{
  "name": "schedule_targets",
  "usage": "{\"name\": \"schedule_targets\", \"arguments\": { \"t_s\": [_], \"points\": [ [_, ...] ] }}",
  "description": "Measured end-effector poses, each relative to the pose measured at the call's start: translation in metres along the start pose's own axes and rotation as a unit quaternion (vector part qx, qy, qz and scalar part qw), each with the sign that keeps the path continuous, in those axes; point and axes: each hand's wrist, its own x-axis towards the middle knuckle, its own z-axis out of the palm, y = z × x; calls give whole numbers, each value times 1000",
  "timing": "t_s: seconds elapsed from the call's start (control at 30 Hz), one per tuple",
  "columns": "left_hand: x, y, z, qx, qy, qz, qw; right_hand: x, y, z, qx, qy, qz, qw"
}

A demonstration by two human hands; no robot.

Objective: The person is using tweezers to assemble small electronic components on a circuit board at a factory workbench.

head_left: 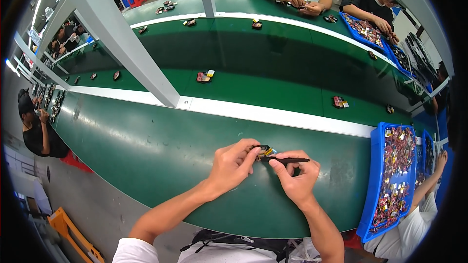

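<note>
Pinching an electronic assembly [264, 150], apparently light, fragile and best gripped by its edges, the left hand [233, 160] faced the right hand [299, 174], which pinched a slender black tool [292, 160].

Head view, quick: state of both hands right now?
Left hand: closed, pinching a small black part.
Right hand: closed, holding a slim black object.
</note>
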Motion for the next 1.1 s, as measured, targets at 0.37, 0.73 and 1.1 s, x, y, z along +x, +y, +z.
{"name": "schedule_targets", "arguments": {
  "t_s": [0.37, 0.73, 1.1],
  "points": [
    [1, 0, 0, -33, 21, -23, 999, 1, 9, -7, 47, 34, 50, 997],
    [-1, -1, -2, -26, -15, 18, 999, 1, 6, -8, 65, 3, 83, 994],
    [-2, -1, -2, -21, -23, 23, 999, 1, 3, -9, 97, -42, 120, 987]
  ]
}}
